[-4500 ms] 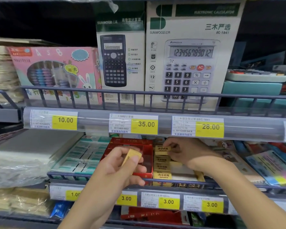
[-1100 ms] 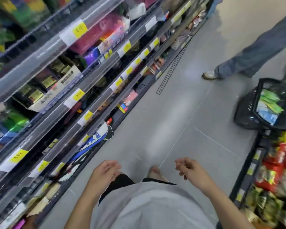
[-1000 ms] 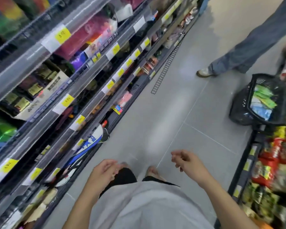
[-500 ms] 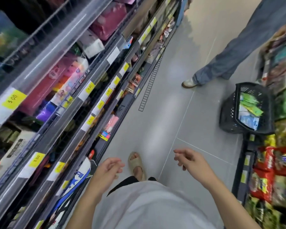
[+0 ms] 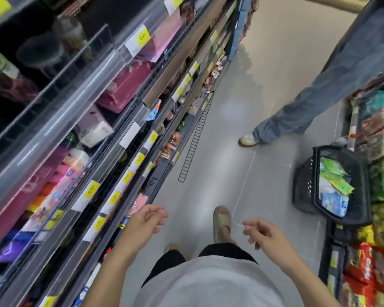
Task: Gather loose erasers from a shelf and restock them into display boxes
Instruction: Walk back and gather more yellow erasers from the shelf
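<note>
Left hand [image 5: 145, 220] and right hand [image 5: 263, 234] hang over the aisle floor [image 5: 242, 129], fingers loosely curled, both empty. No erasers or display boxes in view; their look cannot be recorded here. Shelves [image 5: 111, 138] run along the left; a basket [image 5: 306, 185] stands right, near another person's leg [image 5: 297, 116]. Judgement: erasers should be light, firm, slightly grippy; pinch by the long sides.

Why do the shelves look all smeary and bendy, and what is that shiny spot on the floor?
Head view: the shelves on the left are streaked with motion blur, so their yellow price tags can't be read clearly; the wide-angle lens bends the shelf edges and aisle; the grey floor shows a pale glare patch from overhead light; both hands, left hand and right hand, look fairly sharp.
</note>
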The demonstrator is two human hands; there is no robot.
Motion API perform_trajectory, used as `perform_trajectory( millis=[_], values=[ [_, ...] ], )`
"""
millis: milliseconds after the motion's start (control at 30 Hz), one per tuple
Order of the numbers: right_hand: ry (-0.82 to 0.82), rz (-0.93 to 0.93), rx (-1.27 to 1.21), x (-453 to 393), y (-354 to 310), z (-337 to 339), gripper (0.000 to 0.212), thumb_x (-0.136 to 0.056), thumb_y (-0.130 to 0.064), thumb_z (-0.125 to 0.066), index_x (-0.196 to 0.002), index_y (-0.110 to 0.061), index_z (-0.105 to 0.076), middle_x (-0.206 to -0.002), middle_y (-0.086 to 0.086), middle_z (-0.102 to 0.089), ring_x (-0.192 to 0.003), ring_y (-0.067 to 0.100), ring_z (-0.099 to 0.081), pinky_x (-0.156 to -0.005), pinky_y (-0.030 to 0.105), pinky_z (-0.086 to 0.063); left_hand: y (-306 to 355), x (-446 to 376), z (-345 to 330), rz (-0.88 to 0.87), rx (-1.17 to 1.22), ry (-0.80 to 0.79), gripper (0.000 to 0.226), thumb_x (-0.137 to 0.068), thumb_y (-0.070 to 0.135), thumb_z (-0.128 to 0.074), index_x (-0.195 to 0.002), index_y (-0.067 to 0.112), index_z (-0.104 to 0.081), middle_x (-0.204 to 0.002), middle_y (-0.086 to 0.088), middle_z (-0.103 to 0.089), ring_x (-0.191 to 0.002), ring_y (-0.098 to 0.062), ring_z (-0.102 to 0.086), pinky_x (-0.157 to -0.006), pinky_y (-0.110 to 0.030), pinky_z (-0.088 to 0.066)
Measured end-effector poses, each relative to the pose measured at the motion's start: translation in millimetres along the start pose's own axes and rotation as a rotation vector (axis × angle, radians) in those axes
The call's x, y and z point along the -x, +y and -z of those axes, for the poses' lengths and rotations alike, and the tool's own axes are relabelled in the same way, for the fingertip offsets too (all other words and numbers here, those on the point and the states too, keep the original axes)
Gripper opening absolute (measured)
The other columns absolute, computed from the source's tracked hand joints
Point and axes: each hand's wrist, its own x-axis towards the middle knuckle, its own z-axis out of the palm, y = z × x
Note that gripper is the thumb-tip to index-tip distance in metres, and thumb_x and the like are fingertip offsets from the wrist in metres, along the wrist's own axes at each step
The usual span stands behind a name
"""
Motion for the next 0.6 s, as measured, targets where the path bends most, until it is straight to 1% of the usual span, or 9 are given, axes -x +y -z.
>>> perform_trajectory(
  millis=[100,167,233,333,400,467,500,533,600],
  values=[
    [-0.088,0.058,0.079,-56.5,-30.8,27.3,0.011,-0.097,-0.020,-0.063,-0.101,-0.023,-0.072,-0.088,0.005,-0.073,-0.068,0.007,-0.065,-0.065,0.031,-0.053,21.9,-16.0,-22.4,0.035,0.046,0.081,0.013,-0.103,0.019,-0.062,-0.112,0.019,-0.071,-0.101,0.008,-0.080,-0.097,-0.015,-0.074,-0.088,-0.034,-0.058],
    [-0.164,0.092,0.125,-90.9,-62.3,43.6,0.011,-0.097,-0.021,-0.062,-0.103,-0.025,-0.071,-0.089,0.005,-0.073,-0.069,0.006,-0.066,-0.064,0.027,-0.052,36.8,-19.8,-37.1,0.058,0.092,0.131,0.012,-0.103,0.017,-0.062,-0.111,0.018,-0.071,-0.101,0.006,-0.080,-0.100,-0.019,-0.074,-0.088,-0.034,-0.057],
    [-0.240,0.150,0.155,-122.0,-99.8,55.1,0.011,-0.098,-0.020,-0.062,-0.103,-0.024,-0.071,-0.090,0.004,-0.073,-0.068,0.005,-0.065,-0.062,0.024,-0.051,55.1,-19.7,-46.6,0.058,0.140,0.175,0.012,-0.103,0.020,-0.063,-0.111,0.019,-0.071,-0.101,0.008,-0.080,-0.101,-0.019,-0.073,-0.086,-0.031,-0.056],
    [-0.340,0.266,0.205,-158.8,-164.1,59.2,0.012,-0.097,-0.019,-0.063,-0.103,-0.025,-0.071,-0.089,0.001,-0.074,-0.069,0.007,-0.063,-0.061,0.022,-0.051,88.3,-17.0,-45.0,0.028,0.213,0.270,0.014,-0.103,0.024,-0.063,-0.114,0.023,-0.072,-0.105,0.008,-0.080,-0.104,-0.017,-0.073,-0.093,-0.035,-0.056],
    [-0.408,0.371,0.233,-174.3,-208.6,53.2,0.011,-0.097,-0.022,-0.064,-0.104,-0.026,-0.072,-0.089,0.000,-0.073,-0.072,0.008,-0.064,-0.062,0.021,-0.051,114.2,-12.3,-35.1,-0.026,0.256,0.353,0.015,-0.103,0.023,-0.063,-0.114,0.024,-0.072,-0.108,0.007,-0.080,-0.106,-0.017,-0.073,-0.094,-0.037,-0.056],
    [-0.463,0.486,0.257,-184.0,-253.2,40.4,0.010,-0.096,-0.023,-0.066,-0.104,-0.027,-0.072,-0.087,0.002,-0.072,-0.071,0.008,-0.064,-0.063,0.023,-0.052,143.3,-3.8,-18.3,-0.111,0.323,0.454,0.015,-0.103,0.018,-0.062,-0.113,0.024,-0.072,-0.108,0.007,-0.080,-0.106,-0.017,-0.074,-0.089,-0.031,-0.058],
    [-0.494,0.540,0.258,-186.4,-274.9,32.8,0.010,-0.096,-0.021,-0.067,-0.103,-0.026,-0.071,-0.084,0.002,-0.072,-0.070,0.007,-0.063,-0.064,0.024,-0.051,159.8,2.4,-8.8,-0.162,0.337,0.499,0.016,-0.103,0.016,-0.062,-0.112,0.025,-0.072,-0.108,0.008,-0.080,-0.105,-0.016,-0.074,-0.087,-0.027,-0.059],
    [-0.524,0.597,0.247,-187.3,-296.6,24.9,0.011,-0.096,-0.017,-0.067,-0.102,-0.025,-0.071,-0.079,0.001,-0.071,-0.068,0.006,-0.062,-0.064,0.023,-0.050,176.7,9.6,2.1,-0.222,0.327,0.545,0.018,-0.103,0.016,-0.062,-0.111,0.028,-0.072,-0.109,0.009,-0.080,-0.104,-0.013,-0.074,-0.087,-0.027,-0.059],
    [-0.581,0.717,0.232,-183.1,-341.2,8.4,0.014,-0.096,-0.013,-0.066,-0.103,-0.024,-0.071,-0.076,-0.003,-0.072,-0.069,0.006,-0.061,-0.065,0.019,-0.049,211.2,27.9,25.9,-0.356,0.288,0.654,0.016,-0.101,0.022,-0.065,-0.109,0.034,-0.072,-0.109,0.010,-0.080,-0.103,-0.009,-0.074,-0.092,-0.033,-0.055]
  ],
)
